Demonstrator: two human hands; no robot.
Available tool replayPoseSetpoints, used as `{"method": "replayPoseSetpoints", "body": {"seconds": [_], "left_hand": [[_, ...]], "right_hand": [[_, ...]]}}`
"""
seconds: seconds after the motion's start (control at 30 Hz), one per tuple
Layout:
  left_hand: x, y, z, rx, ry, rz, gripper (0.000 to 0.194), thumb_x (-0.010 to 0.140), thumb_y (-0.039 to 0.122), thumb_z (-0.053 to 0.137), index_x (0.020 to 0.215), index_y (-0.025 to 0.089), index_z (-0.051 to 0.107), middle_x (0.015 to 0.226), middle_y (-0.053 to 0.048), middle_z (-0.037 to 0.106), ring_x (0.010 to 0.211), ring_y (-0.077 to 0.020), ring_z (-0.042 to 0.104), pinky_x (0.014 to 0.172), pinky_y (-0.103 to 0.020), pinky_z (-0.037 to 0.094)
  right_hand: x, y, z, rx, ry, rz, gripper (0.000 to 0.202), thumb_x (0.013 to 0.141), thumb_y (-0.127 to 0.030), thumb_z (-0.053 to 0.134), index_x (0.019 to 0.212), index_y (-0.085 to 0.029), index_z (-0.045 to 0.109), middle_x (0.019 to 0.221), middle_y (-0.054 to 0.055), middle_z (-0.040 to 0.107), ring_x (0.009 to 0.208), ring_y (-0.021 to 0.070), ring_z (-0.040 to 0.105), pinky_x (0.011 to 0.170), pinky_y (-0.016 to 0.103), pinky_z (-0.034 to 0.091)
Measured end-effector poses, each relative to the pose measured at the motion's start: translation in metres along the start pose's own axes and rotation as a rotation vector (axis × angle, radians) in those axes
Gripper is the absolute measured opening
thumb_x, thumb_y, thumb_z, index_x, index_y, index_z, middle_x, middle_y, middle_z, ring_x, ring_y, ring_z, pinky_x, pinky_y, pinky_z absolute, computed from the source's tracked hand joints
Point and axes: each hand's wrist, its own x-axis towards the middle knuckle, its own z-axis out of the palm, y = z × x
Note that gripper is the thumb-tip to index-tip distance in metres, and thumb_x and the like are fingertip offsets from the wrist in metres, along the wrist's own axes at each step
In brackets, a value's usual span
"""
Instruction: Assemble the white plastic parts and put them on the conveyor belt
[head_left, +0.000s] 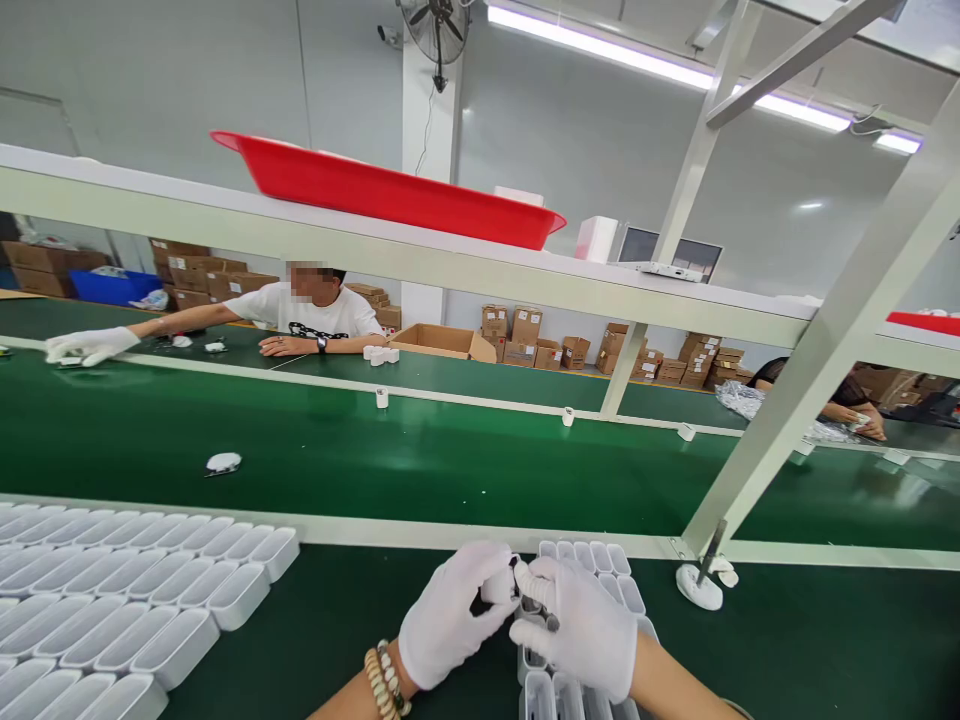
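Note:
My left hand [454, 618], in a white glove, is closed around a small white plastic part [498, 587]. Close against it on the right, my gloved right hand [583, 628] has its fingers bent in a pinch. Something small and dark shows between those fingers, too hidden to name. Below and behind the right hand stand rows of small white open-topped boxes [538, 692], and the hand covers several of them.
Larger white open trays [176, 648] fill the bench's left side. A round white piece [697, 588] lies by the slanted post [825, 340]. Beyond, a green belt [450, 460] carries small white parts. A red tray [390, 198] rests overhead; a co-worker's gloved hand [91, 345] reaches far left.

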Motion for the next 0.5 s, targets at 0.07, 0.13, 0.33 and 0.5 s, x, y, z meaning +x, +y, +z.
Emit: {"method": "replayPoseSetpoints", "body": {"seconds": [0.07, 0.13, 0.33, 0.5], "left_hand": [[-0.002, -0.004, 0.001, -0.004, 0.005, -0.025, 0.04, 0.083, 0.02, 0.07, 0.121, 0.026, 0.062, 0.112, -0.006, 0.077, 0.099, -0.0239, 0.075, 0.086, -0.036, 0.065], [-0.005, -0.008, 0.004, -0.005, -0.001, -0.067, 0.039, 0.083, 0.024, 0.072, 0.121, 0.026, 0.062, 0.113, -0.007, 0.077, 0.1, -0.0247, 0.076, 0.086, -0.038, 0.065], [-0.013, -0.017, 0.013, -0.013, -0.056, -0.161, 0.039, 0.086, 0.024, 0.069, 0.125, 0.025, 0.061, 0.118, -0.009, 0.076, 0.105, -0.0259, 0.075, 0.092, -0.041, 0.064], [-0.018, -0.022, 0.014, -0.03, -0.122, -0.176, 0.05, 0.083, 0.022, 0.073, 0.13, 0.025, 0.058, 0.126, -0.011, 0.074, 0.114, -0.0289, 0.072, 0.099, -0.044, 0.06]], "right_hand": [[0.0, -0.001, 0.001, 0.003, -0.015, 0.0, 0.025, 0.083, -0.025, 0.06, 0.076, -0.022, 0.036, 0.09, 0.002, 0.059, 0.076, 0.0187, 0.049, 0.065, 0.035, 0.036], [0.0, -0.002, 0.003, 0.02, -0.009, -0.003, 0.025, 0.082, -0.025, 0.057, 0.076, -0.022, 0.033, 0.09, 0.002, 0.057, 0.075, 0.0187, 0.048, 0.064, 0.035, 0.034], [-0.001, -0.001, 0.003, 0.131, 0.048, -0.051, 0.013, 0.083, -0.022, 0.052, 0.078, -0.022, 0.041, 0.084, 0.001, 0.056, 0.074, 0.0181, 0.049, 0.063, 0.034, 0.035], [-0.004, -0.006, -0.001, 0.167, 0.125, -0.058, 0.007, 0.089, -0.025, 0.052, 0.087, -0.026, 0.058, 0.082, 0.0, 0.062, 0.077, 0.0195, 0.054, 0.068, 0.033, 0.041]]}}
